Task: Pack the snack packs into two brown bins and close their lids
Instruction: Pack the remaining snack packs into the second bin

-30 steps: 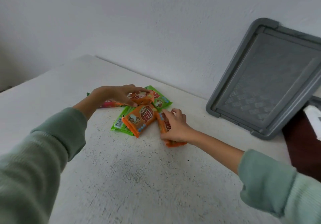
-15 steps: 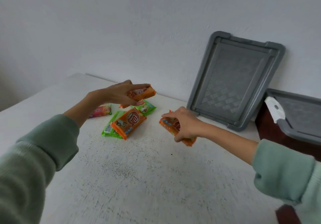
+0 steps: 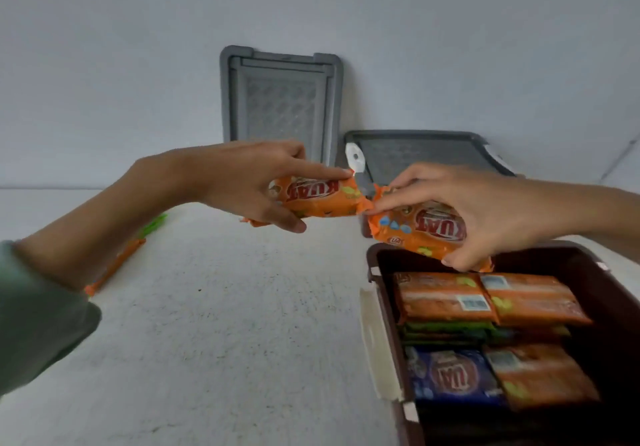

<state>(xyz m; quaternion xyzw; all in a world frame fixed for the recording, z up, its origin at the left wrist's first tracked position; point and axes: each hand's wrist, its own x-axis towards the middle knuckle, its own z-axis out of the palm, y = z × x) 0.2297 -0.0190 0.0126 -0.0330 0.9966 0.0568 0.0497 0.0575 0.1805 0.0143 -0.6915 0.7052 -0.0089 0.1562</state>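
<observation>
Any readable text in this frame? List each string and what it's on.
"KUAT", upside down: orange pack in left hand.
"KUAT", upside down: orange pack in right hand.
"UA", partial: blue pack in brown bin.
Barcode stickers on binned orange packs: too blurred.

A bin (image 3: 375,262) sits near right on the table (image 3: 214,324), packs (image 3: 446,298) stacked inside. Above its far edge, two hands (image 3: 239,182) (image 3: 474,210) each hold a pack, ends touching. Lids (image 3: 280,99) lean at the far wall. More packs (image 3: 117,262) lie left.
</observation>
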